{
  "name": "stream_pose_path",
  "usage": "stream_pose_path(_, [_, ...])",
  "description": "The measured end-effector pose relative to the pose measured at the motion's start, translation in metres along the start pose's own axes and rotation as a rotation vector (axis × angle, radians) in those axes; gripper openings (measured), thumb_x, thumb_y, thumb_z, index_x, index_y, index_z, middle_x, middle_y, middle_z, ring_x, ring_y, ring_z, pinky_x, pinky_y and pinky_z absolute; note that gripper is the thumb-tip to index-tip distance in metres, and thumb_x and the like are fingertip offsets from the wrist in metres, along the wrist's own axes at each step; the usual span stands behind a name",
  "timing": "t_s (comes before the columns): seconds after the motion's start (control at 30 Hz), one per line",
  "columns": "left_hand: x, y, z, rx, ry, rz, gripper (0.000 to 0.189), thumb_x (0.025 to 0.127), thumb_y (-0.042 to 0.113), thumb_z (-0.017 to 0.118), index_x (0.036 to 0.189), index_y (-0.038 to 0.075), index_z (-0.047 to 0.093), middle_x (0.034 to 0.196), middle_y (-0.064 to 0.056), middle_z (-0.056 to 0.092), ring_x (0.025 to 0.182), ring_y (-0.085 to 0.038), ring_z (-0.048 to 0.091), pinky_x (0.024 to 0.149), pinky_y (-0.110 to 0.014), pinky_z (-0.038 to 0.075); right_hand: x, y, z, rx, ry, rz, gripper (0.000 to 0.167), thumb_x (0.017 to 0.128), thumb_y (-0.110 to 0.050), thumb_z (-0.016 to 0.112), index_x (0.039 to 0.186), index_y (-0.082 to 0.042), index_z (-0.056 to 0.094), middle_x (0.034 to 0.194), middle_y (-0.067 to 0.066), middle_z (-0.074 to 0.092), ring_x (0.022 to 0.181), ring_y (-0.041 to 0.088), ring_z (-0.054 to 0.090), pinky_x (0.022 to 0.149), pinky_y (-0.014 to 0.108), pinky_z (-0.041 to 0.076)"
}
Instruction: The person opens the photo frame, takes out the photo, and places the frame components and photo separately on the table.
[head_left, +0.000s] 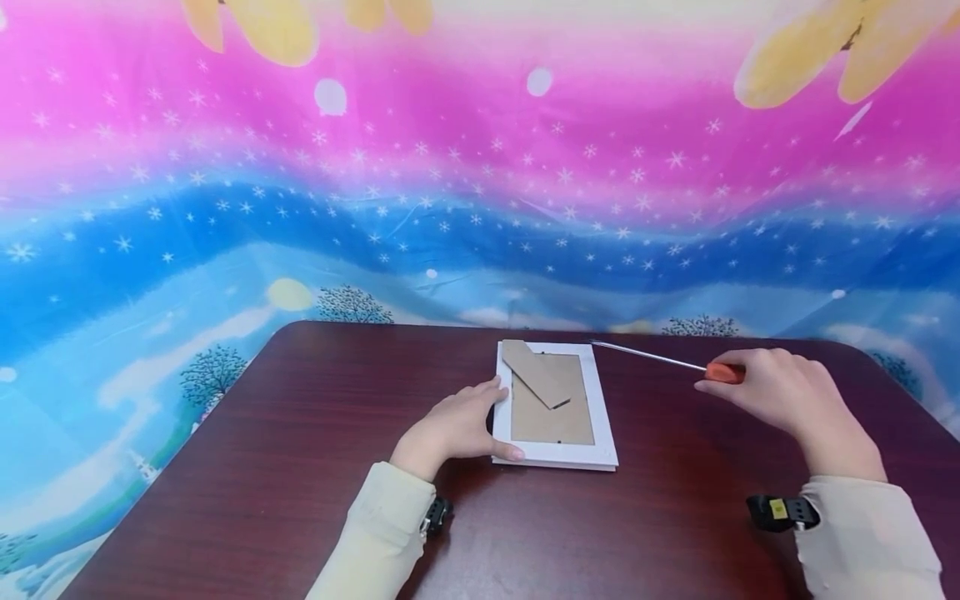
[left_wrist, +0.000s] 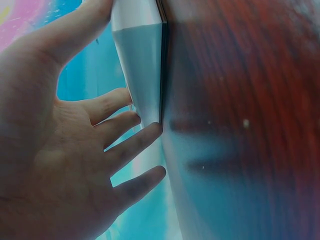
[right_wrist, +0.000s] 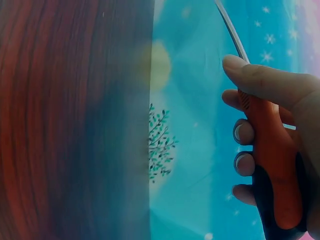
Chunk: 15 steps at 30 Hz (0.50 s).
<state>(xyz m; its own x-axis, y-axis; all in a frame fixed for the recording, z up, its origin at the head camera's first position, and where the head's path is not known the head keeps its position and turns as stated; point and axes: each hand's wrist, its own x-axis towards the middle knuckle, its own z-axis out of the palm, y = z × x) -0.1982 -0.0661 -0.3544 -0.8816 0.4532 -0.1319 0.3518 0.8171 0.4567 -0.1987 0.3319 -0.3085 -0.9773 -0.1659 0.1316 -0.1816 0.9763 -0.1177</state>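
A white picture frame (head_left: 603, 412) lies face down on the table, its brown backing board (head_left: 555, 425) and slanted stand flap (head_left: 534, 375) uppermost. My left hand (head_left: 457, 425) is at its left side, thumb by the near left corner. In the left wrist view the fingers (left_wrist: 132, 147) are spread and fairly straight, some touching the frame's edge. My right hand (head_left: 780, 392) grips a screwdriver by its orange and black handle (right_wrist: 272, 150), held over the right of the table. Its thin metal shaft (head_left: 652, 356) points left, the tip near the frame's far right corner; whether they touch, I cannot tell.
The dark red-brown wooden table (head_left: 300, 467) has rounded far corners. Directly behind its far edge hangs a pink and blue cloth (head_left: 450, 167) printed with snowflakes and trees. A black band with a small device (head_left: 780, 512) is on the right wrist.
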Motion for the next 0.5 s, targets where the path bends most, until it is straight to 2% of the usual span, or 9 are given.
stream_pose_path(0.5, [0.001,-0.002,0.001,0.0,-0.004,0.014,0.094,0.076,0.054,0.08,0.151,0.011,0.042,0.16,-0.005,0.03,0.145,-0.03,0.03,0.114,-0.051,0.028,-0.006,0.039,0.011,0.073,-0.093,0.1,0.078,0.087,-0.069,0.058,0.123,-0.001,0.065,0.065,0.001,0.04,0.064,0.02,0.043,0.055,0.036,0.029])
